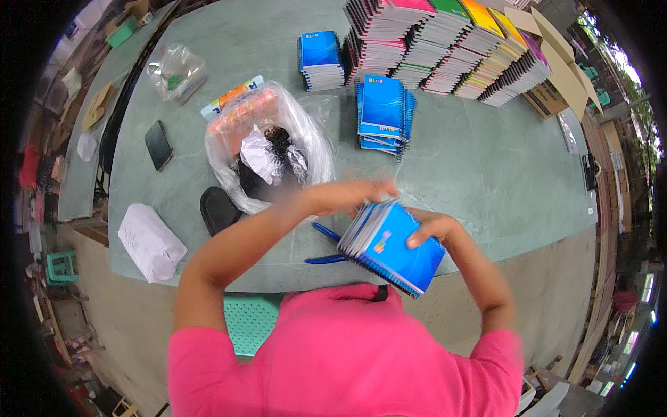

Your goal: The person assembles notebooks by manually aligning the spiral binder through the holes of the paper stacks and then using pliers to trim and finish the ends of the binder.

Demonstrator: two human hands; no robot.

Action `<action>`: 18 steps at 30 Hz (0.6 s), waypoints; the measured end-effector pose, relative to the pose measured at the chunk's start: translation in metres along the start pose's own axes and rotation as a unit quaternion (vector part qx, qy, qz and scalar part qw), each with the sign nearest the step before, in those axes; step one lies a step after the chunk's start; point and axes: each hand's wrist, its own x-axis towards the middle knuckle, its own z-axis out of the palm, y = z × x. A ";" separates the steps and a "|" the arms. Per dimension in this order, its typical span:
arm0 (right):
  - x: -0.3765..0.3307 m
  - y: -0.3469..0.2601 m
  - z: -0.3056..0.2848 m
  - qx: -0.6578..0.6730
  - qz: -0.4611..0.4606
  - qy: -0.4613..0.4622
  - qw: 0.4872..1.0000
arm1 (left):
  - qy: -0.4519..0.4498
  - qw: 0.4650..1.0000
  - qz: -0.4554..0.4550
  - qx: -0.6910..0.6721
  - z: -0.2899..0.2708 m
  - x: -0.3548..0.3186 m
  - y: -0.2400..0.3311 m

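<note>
My right hand (434, 226) grips a small stack of blue spiral notebooks (399, 243), its thumb on the top cover. The stack is tilted above the table's near edge, coil side toward me. At its far left corner is my left hand (358, 194), somewhat blurred, with fingers stretched out; whether it touches the notebooks I cannot tell. Blue-handled pliers (325, 260) lie on the table, partly hidden under the stack. Farther away stands an uneven pile of blue notebooks (382, 111), with a neater blue pile (321, 59) behind it to the left.
Tall rows of colored spiral notebooks (438, 52) fill the far right, beside an open cardboard box (549, 97). On the left are a plastic bag (316, 149) with dark and white contents, a phone (158, 146), a black case (219, 210) and a white wrapped bundle (151, 243).
</note>
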 end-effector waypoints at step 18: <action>0.051 -0.087 -0.004 0.011 0.123 -0.083 0.989 | -0.039 0.927 0.035 -0.371 0.009 -0.070 -0.051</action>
